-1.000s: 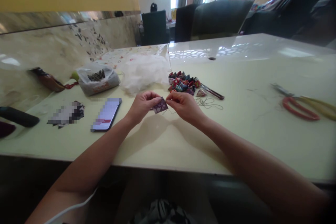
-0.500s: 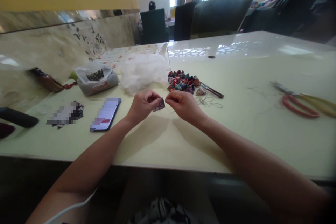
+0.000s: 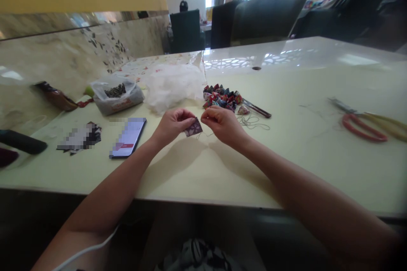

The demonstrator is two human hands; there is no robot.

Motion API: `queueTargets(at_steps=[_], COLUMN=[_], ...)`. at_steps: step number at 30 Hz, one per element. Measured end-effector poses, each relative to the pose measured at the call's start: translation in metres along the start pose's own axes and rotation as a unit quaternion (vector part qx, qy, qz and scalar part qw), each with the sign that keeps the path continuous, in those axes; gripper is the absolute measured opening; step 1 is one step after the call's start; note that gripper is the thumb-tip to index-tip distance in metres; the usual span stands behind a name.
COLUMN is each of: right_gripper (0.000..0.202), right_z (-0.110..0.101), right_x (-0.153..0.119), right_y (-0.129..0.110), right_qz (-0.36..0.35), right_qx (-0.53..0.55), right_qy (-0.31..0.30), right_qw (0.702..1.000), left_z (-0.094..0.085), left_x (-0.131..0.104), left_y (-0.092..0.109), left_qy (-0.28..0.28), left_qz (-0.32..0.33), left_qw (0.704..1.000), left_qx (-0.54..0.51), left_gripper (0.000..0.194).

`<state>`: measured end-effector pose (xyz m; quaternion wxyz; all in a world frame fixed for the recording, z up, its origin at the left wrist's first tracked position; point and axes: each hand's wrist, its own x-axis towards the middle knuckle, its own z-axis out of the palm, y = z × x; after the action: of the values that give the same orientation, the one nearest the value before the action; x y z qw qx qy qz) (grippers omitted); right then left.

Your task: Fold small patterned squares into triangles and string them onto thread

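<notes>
Between thumb and fingers, my left hand [image 3: 174, 124] pinches a small purple patterned cloth piece [image 3: 193, 128]. Just to the right of the cloth, my right hand [image 3: 222, 123] is closed in a pinch; what its fingertips hold is too small to make out. A thin thread [image 3: 200, 135] hangs below, between the cloth and my right hand. Behind my right hand lies a pile of colourful stuffed cloth pieces [image 3: 221, 97], with a single one [image 3: 243, 110] beside it and loose thread [image 3: 256, 124] on the table.
A phone [image 3: 129, 137] and cloth pieces [image 3: 81, 136] lie at left. Behind them stand a bag of dried material [image 3: 117, 97] and white stuffing [image 3: 173, 87]. A dark slim tool [image 3: 257, 108] lies beyond my right hand; red-handled scissors [image 3: 364, 128] lie far right. A person [image 3: 183, 6] sits in the background.
The cloth in my left hand has turned and shows more of its patterned face. My right hand has shifted very slightly, staying close to it.
</notes>
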<state>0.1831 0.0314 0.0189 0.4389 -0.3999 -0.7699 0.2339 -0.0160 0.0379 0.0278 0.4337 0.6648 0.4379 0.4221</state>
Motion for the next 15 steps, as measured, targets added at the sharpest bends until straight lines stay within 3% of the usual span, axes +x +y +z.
queueTargets(at_steps=[15], right_gripper=[0.016], right_z=[-0.007], right_x=[0.004], right_y=[0.007], right_qz=[-0.041], right_qx=[0.026], right_qy=[-0.049], right_qw=[0.998], left_z=[-0.013], left_x=[0.004], left_y=[-0.001], left_qy=[-0.093], left_qz=[-0.095], left_qw=[0.989], left_qx=[-0.068], left_gripper=[0.026])
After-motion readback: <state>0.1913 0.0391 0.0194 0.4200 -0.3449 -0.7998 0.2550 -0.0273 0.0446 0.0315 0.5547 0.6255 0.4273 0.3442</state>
